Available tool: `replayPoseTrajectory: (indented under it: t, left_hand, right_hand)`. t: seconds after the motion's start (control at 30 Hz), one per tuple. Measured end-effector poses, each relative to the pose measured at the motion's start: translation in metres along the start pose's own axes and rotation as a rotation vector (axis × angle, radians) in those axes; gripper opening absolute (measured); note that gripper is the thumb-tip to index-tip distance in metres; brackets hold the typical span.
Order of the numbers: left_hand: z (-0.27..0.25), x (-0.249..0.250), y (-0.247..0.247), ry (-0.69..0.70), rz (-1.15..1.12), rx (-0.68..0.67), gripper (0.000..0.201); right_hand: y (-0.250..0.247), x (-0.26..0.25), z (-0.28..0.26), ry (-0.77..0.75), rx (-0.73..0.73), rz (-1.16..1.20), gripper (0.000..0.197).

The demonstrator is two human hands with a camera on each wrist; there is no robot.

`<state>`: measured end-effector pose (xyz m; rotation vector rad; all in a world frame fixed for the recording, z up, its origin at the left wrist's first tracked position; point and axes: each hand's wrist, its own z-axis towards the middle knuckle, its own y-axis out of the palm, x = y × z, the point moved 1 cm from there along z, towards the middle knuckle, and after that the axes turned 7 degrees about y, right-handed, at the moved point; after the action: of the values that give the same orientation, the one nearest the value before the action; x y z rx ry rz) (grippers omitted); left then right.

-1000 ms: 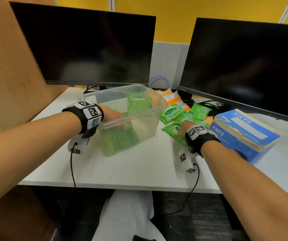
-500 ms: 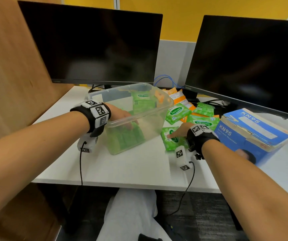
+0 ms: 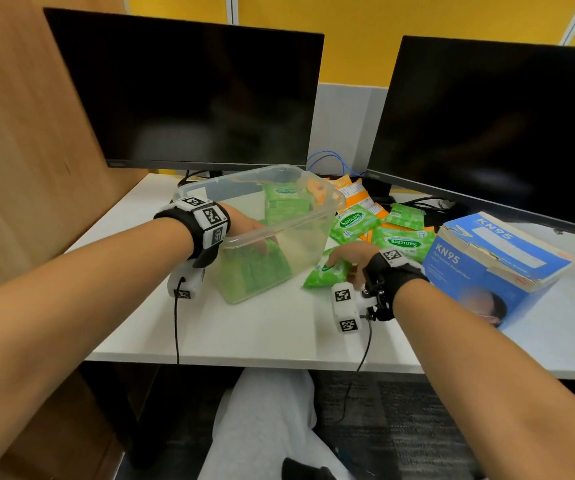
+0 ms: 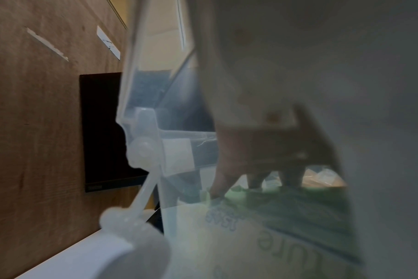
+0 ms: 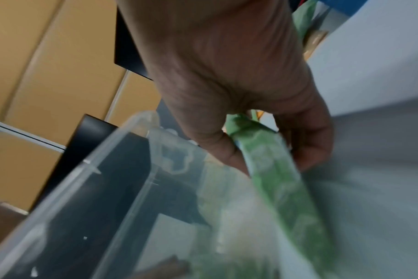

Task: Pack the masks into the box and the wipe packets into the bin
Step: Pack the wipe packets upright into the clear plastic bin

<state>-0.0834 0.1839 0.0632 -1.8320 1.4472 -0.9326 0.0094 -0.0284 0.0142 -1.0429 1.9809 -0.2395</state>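
Note:
A clear plastic bin stands on the desk with green wipe packets stacked inside. My left hand reaches over the near rim, its straight fingers resting on that stack; in the left wrist view the fingers press on a green packet. Just right of the bin, my right hand pinches a green wipe packet low over the desk. In the right wrist view thumb and fingers hold that packet beside the bin wall. The blue KN95 mask box lies at the right.
Loose green packets and orange packets lie heaped between bin and box. Two dark monitors stand behind. A wooden partition closes the left side. The desk's front edge is near me.
My right hand took a green packet from the heap and drew it left toward the bin. My left hand stayed inside the bin on the stack.

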Motion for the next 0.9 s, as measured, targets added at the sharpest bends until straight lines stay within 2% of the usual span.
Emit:
replayPoseTrajectory:
  t: [0.07,0.1,0.13,0.2,0.27,0.3,0.37,0.43,0.53,0.6,0.77,0.9]
  left_hand:
    - [0.000,-0.001,0.001,0.005,0.021,-0.004,0.056]
    - [0.000,-0.001,0.000,0.003,0.029,-0.004,0.056]
    - [0.000,-0.001,0.000,0.005,0.033,0.002,0.057]
    - [0.000,-0.002,0.000,-0.008,0.042,0.022,0.060]
    - [0.000,-0.002,0.000,-0.021,0.028,0.020,0.072]
    - [0.003,-0.005,0.000,-0.023,0.020,0.028,0.080]
    - [0.007,-0.007,0.001,-0.022,0.025,0.028,0.082]
    - [0.001,-0.003,0.000,-0.024,0.040,0.014,0.069]
    - [-0.002,0.001,-0.001,-0.050,0.023,0.025,0.060]
    - [-0.002,0.001,-0.001,-0.079,0.016,0.044,0.062]
    - [-0.010,0.009,-0.001,-0.058,0.022,0.034,0.055]
    - [-0.020,0.002,-0.007,-0.073,-0.011,0.148,0.054]
  right_hand:
    - [-0.006,-0.012,-0.013,-0.032,0.042,-0.054,0.008]
    - [-0.012,-0.020,-0.016,-0.064,0.129,-0.121,0.015]
    - [-0.021,-0.031,-0.019,-0.148,0.273,-0.111,0.030]
    - [-0.042,-0.054,-0.036,-0.319,0.519,0.137,0.047]
    - [-0.058,-0.077,-0.051,-0.488,0.747,0.254,0.044]
    - [-0.060,-0.086,-0.060,-0.587,0.783,0.289,0.041]
    - [-0.051,-0.104,-0.071,-0.783,0.704,0.268,0.036]
    - [-0.027,-0.118,-0.075,-0.839,0.549,0.059,0.036]
    - [0.011,-0.127,-0.069,-0.702,0.360,-0.528,0.038]
    - [0.026,-0.120,-0.065,-0.654,0.330,-0.797,0.036]
    - [0.032,-0.101,-0.069,-0.634,0.314,-1.062,0.034]
    - [0.034,-0.112,-0.080,-0.560,0.289,-1.257,0.014]
